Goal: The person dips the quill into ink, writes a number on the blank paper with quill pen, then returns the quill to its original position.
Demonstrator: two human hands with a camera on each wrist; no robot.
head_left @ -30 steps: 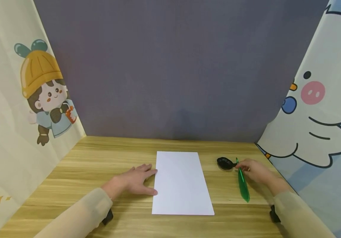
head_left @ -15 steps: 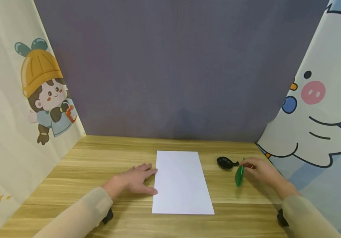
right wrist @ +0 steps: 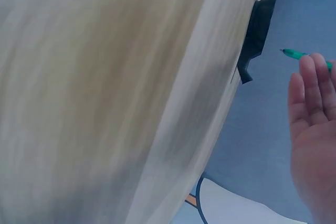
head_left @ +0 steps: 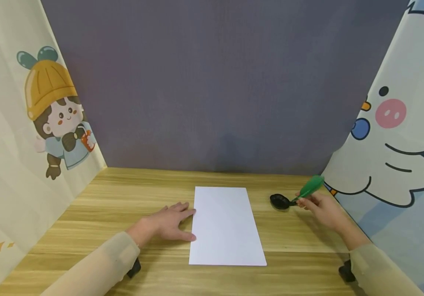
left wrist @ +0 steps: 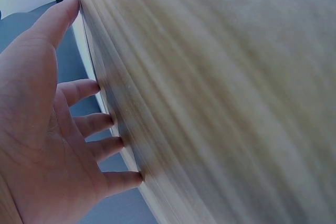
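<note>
My right hand (head_left: 320, 209) pinches a green feather pen (head_left: 311, 186) above the table, its feather end pointing up and right, its thin end down and left. In the right wrist view the pen's dark tip (right wrist: 283, 51) shows beyond the fingers, apart from the small black dish (right wrist: 257, 30). That dish, with a short handle, sits on the table just left of the right hand in the head view. My left hand (head_left: 171, 224) rests with spread fingers on the table, thumb and a finger at the left edge of a blank white sheet of paper (head_left: 226, 226).
The wooden table (head_left: 137, 189) runs back to a grey wall panel (head_left: 212, 90). A cartoon-printed curtain (head_left: 4, 135) stands on the left. Another printed curtain (head_left: 419, 172) borders the table's right side, close to the right hand.
The feather pen has turned in my right hand: its feather end hung down toward me, then swung up and to the right. The left hand, paper and black dish have stayed put.
</note>
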